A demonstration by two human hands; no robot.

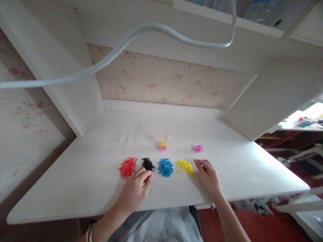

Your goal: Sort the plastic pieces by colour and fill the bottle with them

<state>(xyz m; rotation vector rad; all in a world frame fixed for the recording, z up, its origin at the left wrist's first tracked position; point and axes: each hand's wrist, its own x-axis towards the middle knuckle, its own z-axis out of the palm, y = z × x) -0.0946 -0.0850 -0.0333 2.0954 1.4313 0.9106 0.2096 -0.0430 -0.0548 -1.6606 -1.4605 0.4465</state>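
Note:
Four colours of small thin pieces that look like rubber bands lie in a row: a red pile [128,167], a black pile [147,163], a blue pile [165,167] and a yellow pile [184,166]. My left hand [136,188] is at the near edge of the black pile, its thumb and fingers closed together. Just right of the yellow pile is my right hand [210,178], fingers curled in a pinch. Whatever either pinch holds is too small to make out. Behind the piles stands a small clear container [164,145] with yellow and pink in it. To its right lies a round pink lid [199,148].
Everything rests on a white desk [75,181] with side panels and a shelf above. A pale cable [151,27] crosses the upper view, close to the camera. A window sill with objects [306,122] shows at the right.

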